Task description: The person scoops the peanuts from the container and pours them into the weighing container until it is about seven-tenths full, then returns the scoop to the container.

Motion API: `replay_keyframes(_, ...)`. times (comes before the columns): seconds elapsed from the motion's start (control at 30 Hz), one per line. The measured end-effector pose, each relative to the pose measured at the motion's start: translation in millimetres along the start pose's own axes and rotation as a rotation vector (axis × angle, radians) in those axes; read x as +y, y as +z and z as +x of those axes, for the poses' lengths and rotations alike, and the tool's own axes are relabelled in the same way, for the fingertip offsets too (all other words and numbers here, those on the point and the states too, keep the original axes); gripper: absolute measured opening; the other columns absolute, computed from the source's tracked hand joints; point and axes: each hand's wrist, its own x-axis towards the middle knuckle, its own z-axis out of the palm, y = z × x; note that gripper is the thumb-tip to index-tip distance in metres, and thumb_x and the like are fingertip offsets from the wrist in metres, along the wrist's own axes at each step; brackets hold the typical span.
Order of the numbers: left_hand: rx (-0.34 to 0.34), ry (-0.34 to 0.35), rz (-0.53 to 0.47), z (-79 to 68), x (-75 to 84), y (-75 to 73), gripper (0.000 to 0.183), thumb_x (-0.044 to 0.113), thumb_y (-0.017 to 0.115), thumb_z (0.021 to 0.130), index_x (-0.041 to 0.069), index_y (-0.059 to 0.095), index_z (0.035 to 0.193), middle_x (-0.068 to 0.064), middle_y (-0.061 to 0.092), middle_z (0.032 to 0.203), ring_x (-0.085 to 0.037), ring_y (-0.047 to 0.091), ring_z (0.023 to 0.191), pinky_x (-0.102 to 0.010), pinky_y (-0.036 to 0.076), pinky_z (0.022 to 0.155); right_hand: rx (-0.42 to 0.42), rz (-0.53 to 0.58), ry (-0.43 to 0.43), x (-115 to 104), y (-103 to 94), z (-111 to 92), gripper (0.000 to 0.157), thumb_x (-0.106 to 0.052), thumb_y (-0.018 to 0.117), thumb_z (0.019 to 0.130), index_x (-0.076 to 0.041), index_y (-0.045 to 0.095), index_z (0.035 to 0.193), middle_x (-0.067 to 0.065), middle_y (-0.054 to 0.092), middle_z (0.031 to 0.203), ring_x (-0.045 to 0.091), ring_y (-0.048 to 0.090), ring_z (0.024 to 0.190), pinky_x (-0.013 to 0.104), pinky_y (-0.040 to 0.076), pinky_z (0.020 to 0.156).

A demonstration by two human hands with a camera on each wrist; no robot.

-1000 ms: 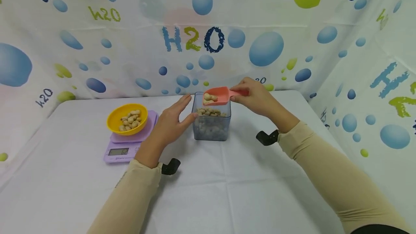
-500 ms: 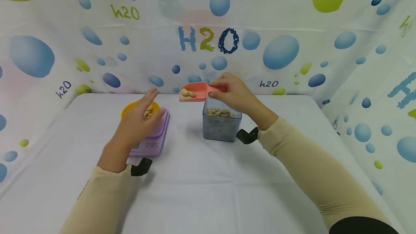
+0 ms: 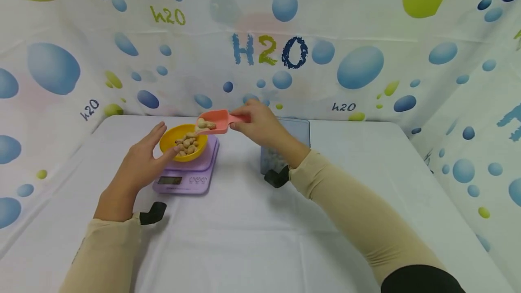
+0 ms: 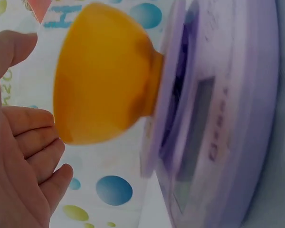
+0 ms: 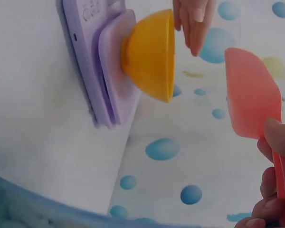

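My right hand [image 3: 260,123] grips the handle of a coral-pink scoop [image 3: 220,121]. A few peanuts [image 3: 206,125] in their shells lie in the scoop, which overlaps the right rim of a yellow bowl [image 3: 184,156] in the head view. In the right wrist view the scoop [image 5: 251,95] is held apart from the bowl [image 5: 154,54], above its rim. The bowl holds several peanuts and sits on a lilac kitchen scale [image 3: 199,181]. At the bowl's left side my left hand [image 3: 140,162] has its fingers extended; in the left wrist view its fingertips [image 4: 54,137] are right at the rim.
A translucent grey-blue square container [image 3: 291,125] of peanuts stands right of the scale, partly hidden behind my right forearm. The scale's display [image 3: 170,180] faces me. White cloth covers the table [image 3: 244,248], and a patterned curtain [image 3: 195,58] hangs behind it.
The right hand has carried the loaded scoop left, from over the container to the bowl. My left hand has gone from beside the container to the bowl's left side. The head view has shifted.
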Motion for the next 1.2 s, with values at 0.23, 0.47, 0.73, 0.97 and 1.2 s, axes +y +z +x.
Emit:
replay_keyframes(0.23,-0.108,-0.078,0.037,3.4,-9.3,3.8,0.094,0.067,0.046,0.092,0.015,0.007,0.16,-0.009,0.007,0.166,-0.045,0.017,0.148,-0.068,0.019,0.114,0.024,-0.105,-0.042,-2,21.0,5,0.032,-0.024,0.068,0.094,-0.01,0.07,0.123,0.004,0.056,0.101,0.017,0.051,0.093,0.025,0.048,0.075)
replay_keyframes(0.47,-0.134,-0.09,0.045,5.9,-14.8,8.3,0.099,0.069,0.047,0.091,0.011,0.004,0.159,-0.015,0.007,0.165,-0.049,0.018,0.146,-0.07,0.02,0.112,0.083,-0.336,-0.136,-5,35.8,8,0.034,-0.025,0.07,0.093,-0.013,0.07,0.124,0.003,0.057,0.1,0.017,0.05,0.089,0.023,0.047,0.075)
replay_keyframes(0.73,-0.158,-0.124,0.034,8.5,-15.0,9.6,0.103,0.072,0.048,0.088,0.013,0.003,0.159,-0.016,0.007,0.165,-0.048,0.016,0.147,-0.07,0.019,0.112,0.203,-0.678,-0.389,-9,47.7,7,0.022,-0.018,0.059,0.099,-0.017,0.074,0.114,0.003,0.055,0.093,0.019,0.05,0.081,0.025,0.044,0.068)
replay_keyframes(0.97,-0.162,-0.128,0.032,9.7,-16.0,9.8,0.103,0.072,0.049,0.088,0.014,0.003,0.159,-0.016,0.007,0.165,-0.048,0.017,0.147,-0.069,0.02,0.112,0.317,-0.882,-0.58,-12,55.0,2,0.026,-0.008,0.055,0.096,-0.011,0.075,0.113,0.006,0.063,0.105,0.021,0.052,0.08,0.025,0.047,0.064)
replay_keyframes(1.2,-0.16,-0.14,0.02,8.7,-16.7,8.1,0.103,0.072,0.049,0.088,0.015,0.003,0.16,-0.016,0.008,0.165,-0.048,0.017,0.146,-0.07,0.02,0.112,0.283,-0.938,-0.553,-18,51.8,-4,0.027,-0.012,0.058,0.094,-0.014,0.074,0.116,0.005,0.063,0.11,0.021,0.053,0.086,0.026,0.045,0.064)
